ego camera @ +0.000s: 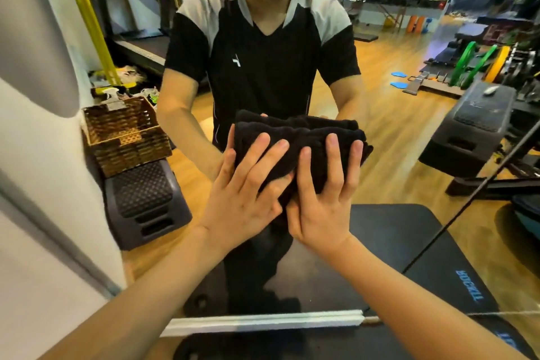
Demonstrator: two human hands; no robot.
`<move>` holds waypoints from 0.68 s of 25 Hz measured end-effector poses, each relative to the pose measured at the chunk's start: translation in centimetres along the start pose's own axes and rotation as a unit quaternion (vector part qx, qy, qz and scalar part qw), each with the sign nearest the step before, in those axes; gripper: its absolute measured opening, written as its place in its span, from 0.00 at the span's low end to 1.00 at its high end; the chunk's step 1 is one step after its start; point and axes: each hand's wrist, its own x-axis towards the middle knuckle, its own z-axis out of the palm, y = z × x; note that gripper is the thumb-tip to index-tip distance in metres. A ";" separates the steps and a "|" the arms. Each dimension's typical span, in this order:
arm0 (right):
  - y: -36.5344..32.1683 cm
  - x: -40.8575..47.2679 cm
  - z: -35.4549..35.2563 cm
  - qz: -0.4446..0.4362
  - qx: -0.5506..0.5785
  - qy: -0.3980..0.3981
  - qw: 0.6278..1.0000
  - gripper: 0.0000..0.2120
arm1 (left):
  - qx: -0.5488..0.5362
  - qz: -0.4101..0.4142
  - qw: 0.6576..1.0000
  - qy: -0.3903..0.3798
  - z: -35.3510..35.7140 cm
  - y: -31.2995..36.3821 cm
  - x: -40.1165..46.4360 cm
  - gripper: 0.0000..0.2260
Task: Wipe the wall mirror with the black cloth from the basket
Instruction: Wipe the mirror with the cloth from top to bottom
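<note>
The black cloth (304, 152), bunched thick, is being pressed flat against the wall mirror (409, 126) by both hands. The left hand (245, 193) and the right hand (324, 196) are lying side by side with fingers spread nearly straight, pushing rather than clutching. With so loose a hold, the wad is likely risking slipping down the glass. To the left, the wicker basket (128, 140) is sitting on a dark step block (146, 204), near but not blocking.

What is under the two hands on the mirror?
A folded black cloth, pressed flat against the wall mirror by the left hand and right hand. The glass directly behind the cloth is covered.
</note>
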 end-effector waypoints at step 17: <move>-21.3 1.3 11.1 -0.031 0.114 -0.075 0.990 0.35 | 0.088 -0.038 0.993 -0.069 -10.7 -17.8 -13.6 0.22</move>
